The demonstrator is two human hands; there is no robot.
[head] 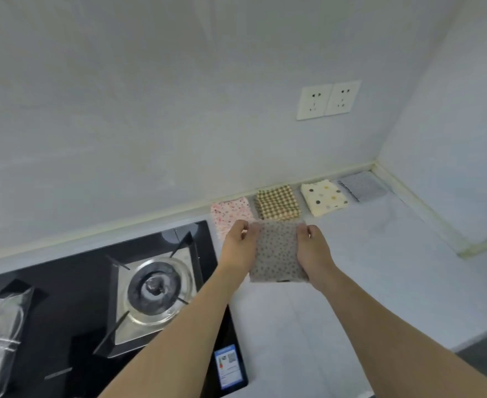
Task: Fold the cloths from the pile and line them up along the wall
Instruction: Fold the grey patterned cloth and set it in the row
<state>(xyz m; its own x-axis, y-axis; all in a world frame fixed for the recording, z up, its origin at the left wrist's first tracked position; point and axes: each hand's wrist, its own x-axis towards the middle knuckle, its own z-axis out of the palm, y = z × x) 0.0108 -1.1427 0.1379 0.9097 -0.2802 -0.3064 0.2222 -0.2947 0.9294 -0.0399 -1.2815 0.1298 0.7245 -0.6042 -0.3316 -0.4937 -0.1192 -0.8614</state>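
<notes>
Both hands hold one folded grey dotted cloth (276,251) above the counter (380,254), the left hand (238,248) pinching its left edge and the right hand (312,251) its right edge. It hangs just near of the row along the wall (150,110): pink cloth (227,214), checked cloth (276,202), cream spotted cloth (322,196), grey cloth (363,186). The step seems to be placing. Next it needs a free place in the row, perhaps left of the pink one, beside the stove (150,282)

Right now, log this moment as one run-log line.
left hand: grips grey dotted cloth | right hand: grips same cloth | row along wall: four folded cloths | stage: carrying fifth toward the row
</notes>
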